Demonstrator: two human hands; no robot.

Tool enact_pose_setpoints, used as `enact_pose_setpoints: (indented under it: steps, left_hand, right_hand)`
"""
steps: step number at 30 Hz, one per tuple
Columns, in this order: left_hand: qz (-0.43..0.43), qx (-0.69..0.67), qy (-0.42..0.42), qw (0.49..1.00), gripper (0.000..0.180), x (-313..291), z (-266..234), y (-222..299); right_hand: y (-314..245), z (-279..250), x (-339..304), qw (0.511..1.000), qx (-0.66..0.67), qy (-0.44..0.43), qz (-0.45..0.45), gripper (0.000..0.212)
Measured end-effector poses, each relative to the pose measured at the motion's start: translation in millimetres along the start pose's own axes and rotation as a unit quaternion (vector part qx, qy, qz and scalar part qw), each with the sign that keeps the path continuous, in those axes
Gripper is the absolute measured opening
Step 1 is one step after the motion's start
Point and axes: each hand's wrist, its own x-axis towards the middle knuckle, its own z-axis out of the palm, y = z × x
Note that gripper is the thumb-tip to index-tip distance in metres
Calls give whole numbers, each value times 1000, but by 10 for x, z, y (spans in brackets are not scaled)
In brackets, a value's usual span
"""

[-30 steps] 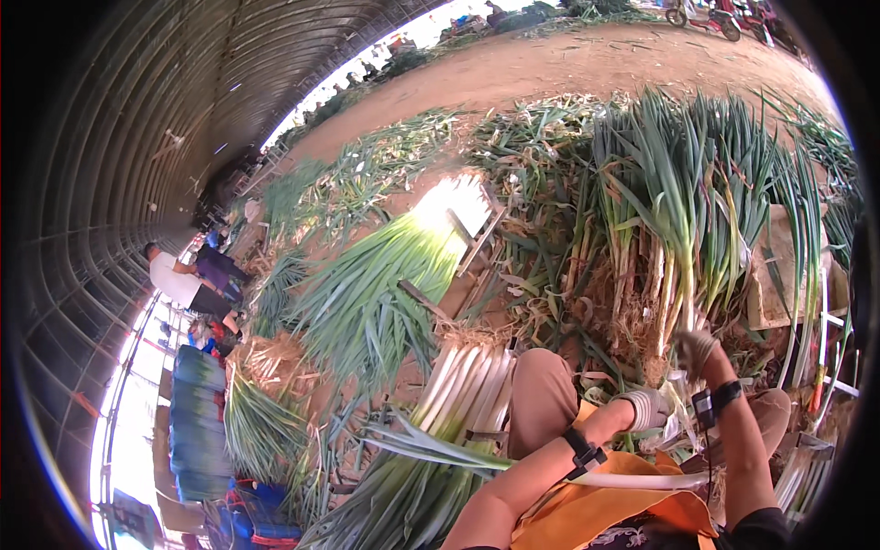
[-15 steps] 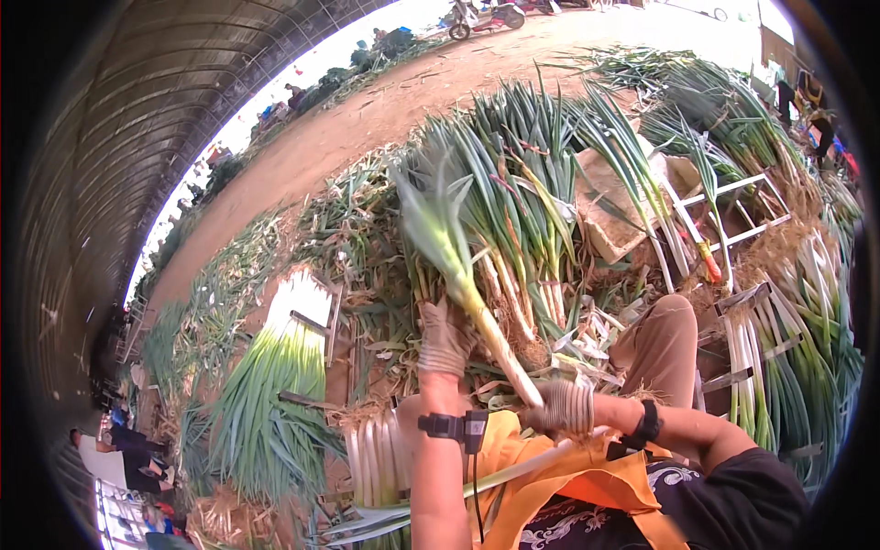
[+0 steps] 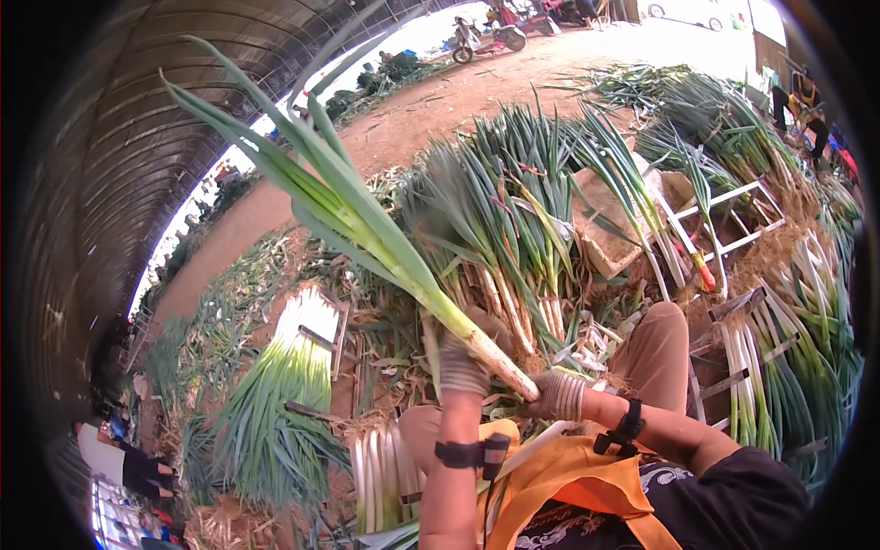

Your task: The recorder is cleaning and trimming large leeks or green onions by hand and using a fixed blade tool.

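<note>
One long green onion (image 3: 412, 275) slants up to the left, its white root end low and its green leaves fanning out at the upper left. In a striped glove, my right hand (image 3: 556, 396) is closed around that root end. My gloved left hand (image 3: 466, 362) is behind the white stalk, touching or very close to it; its fingers are partly hidden and blurred. Beyond my hands stands a dense bunch of untrimmed green onions (image 3: 513, 202). A pale stalk (image 3: 543, 444) lies across my orange apron (image 3: 577, 472), under the right hand.
Trimmed white-stemmed onions (image 3: 284, 385) lie in a metal rack at left; more bundles (image 3: 380, 472) sit near my left knee and at right (image 3: 747, 376). A white frame (image 3: 733, 220) stands at far right. Leaf scraps cover the ground. Scooters (image 3: 486, 38) and people are farther off.
The green onion in my right hand has tilted left and come closer, its leaves now reaching the upper left. My left hand has shifted right, behind the stalk.
</note>
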Motion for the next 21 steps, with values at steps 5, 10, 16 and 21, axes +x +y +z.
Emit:
enact_pose_setpoints:
  steps: [5,10,16,21]
  left_hand:
    - [-287,672,-33,682,41,-498,-143,-172]
    - [-13,159,126,979,39,-164,97,623]
    - [87,134,271,949,28,93,-328,868]
    - [81,116,344,928,41,-51,-50,475]
  right_hand:
    - [-347,-321,106,993,-98,7,-60,35]
    - [38,-469,143,983,-102,-153,19,30]
    - [1153,-290,277,933,-169,-316,27,38]
    - [382,-640,706,984,-51,-113,-125,43]
